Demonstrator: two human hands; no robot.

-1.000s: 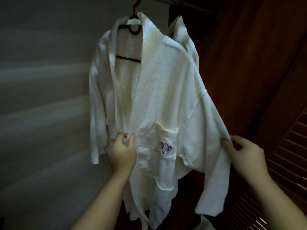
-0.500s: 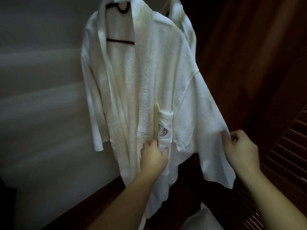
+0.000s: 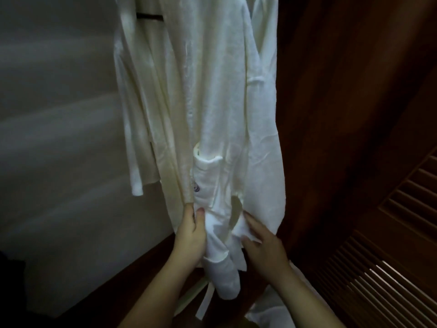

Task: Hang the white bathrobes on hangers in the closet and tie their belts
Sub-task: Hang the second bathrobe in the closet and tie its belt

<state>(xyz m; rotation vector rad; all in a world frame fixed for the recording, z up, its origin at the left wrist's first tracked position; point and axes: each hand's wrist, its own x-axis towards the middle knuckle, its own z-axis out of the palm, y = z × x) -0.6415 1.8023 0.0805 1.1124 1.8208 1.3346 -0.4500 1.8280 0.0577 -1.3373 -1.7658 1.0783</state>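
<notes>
A white bathrobe [image 3: 212, 95] hangs in front of me on a dark hanger, of which only the crossbar [image 3: 149, 17] shows at the top. Its chest pocket [image 3: 207, 176] bears a small dark logo. My left hand [image 3: 190, 235] grips the front edges of the robe just below the pocket, thumb on the cloth. My right hand [image 3: 262, 242] holds a fold of the robe's right side, fingers reaching into the fabric. A narrow white strip, probably the belt [image 3: 204, 301], dangles below my hands.
A pale wall [image 3: 59, 138] lies to the left. Dark wooden closet panelling [image 3: 354, 114] stands to the right, with a louvred door [image 3: 390, 256] at the lower right. More white cloth [image 3: 279, 311] lies low between my forearms.
My view has dropped and moved closer, so the hanger hook is out of sight. My left hand slid down below the pocket. My right hand left the sleeve hem and came inward to the robe's front.
</notes>
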